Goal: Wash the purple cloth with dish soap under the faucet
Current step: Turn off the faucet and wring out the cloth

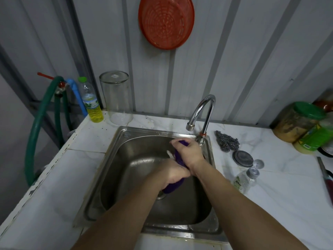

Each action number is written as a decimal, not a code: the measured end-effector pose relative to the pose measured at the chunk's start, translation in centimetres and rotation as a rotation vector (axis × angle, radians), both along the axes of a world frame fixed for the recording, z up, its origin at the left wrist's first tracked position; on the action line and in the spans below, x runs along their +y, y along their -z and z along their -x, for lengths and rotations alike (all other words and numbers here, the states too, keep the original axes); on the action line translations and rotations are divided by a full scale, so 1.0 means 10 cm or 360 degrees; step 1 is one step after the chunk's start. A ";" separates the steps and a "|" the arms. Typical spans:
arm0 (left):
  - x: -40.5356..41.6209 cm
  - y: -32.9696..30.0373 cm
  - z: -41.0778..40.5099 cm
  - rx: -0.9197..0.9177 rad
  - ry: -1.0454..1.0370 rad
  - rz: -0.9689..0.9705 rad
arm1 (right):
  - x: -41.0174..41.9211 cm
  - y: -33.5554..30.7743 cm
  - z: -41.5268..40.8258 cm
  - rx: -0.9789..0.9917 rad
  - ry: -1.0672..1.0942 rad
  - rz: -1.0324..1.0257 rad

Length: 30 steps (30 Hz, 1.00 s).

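Observation:
Over the steel sink (pixel 115 152) both hands grip the purple cloth (pixel 178 157), which is twisted into a roll. My right hand (pixel 187 150) is closed around its upper end, just below and left of the faucet base. My left hand (pixel 171 173) is closed around its lower part, and a purple end (pixel 172 187) hangs out below it above the drain. A bit of white foam shows on the cloth. The chrome faucet (pixel 202 112) arches above; no water stream is visible. A bottle of yellow dish soap (pixel 91 101) stands at the counter's back left.
An upturned glass jar (pixel 117 98) stands beside the soap bottle. Right of the sink lie a steel scourer (pixel 227 142), a jar lid (pixel 243 158) and a small clear bottle on its side (pixel 245 180). Green-lidded jars (pixel 299 121) stand at the far right. A green hose (pixel 38 121) hangs off the left.

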<state>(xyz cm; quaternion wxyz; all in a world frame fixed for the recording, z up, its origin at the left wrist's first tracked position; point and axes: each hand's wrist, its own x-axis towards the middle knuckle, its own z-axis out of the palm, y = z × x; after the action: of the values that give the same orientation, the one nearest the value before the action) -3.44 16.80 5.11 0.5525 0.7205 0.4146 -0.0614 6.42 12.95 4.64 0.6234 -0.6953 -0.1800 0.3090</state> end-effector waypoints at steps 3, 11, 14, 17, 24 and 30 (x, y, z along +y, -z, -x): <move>-0.03 0.03 -0.02 0.0082 0.0206 -0.0474 | 0.07 0.04 0.02 -0.0249 0.0103 0.0211; -0.02 0.13 0.02 -0.0056 -0.0078 -0.0825 | 0.14 0.05 -0.05 -0.0372 0.0395 0.0226; 0.05 0.15 0.11 -0.0129 -0.0274 -0.0169 | 0.07 0.05 -0.08 -0.0248 0.0685 -0.0048; 0.08 0.12 0.16 -0.0251 -0.0504 0.0961 | -0.01 0.06 -0.03 -0.0266 0.0830 -0.0259; 0.09 0.02 -0.10 -0.0743 -0.1201 0.1407 | -0.11 0.21 0.20 0.0422 0.1025 -0.0463; 0.05 0.03 -0.25 -0.0872 -0.1628 0.0683 | -0.06 0.20 0.29 0.0911 0.1068 -0.0305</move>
<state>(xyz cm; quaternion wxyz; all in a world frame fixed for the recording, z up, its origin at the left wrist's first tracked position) -0.99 17.34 4.84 0.7309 0.2929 0.5291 0.3164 3.50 12.38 2.66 0.7752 -0.5409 0.2073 0.2518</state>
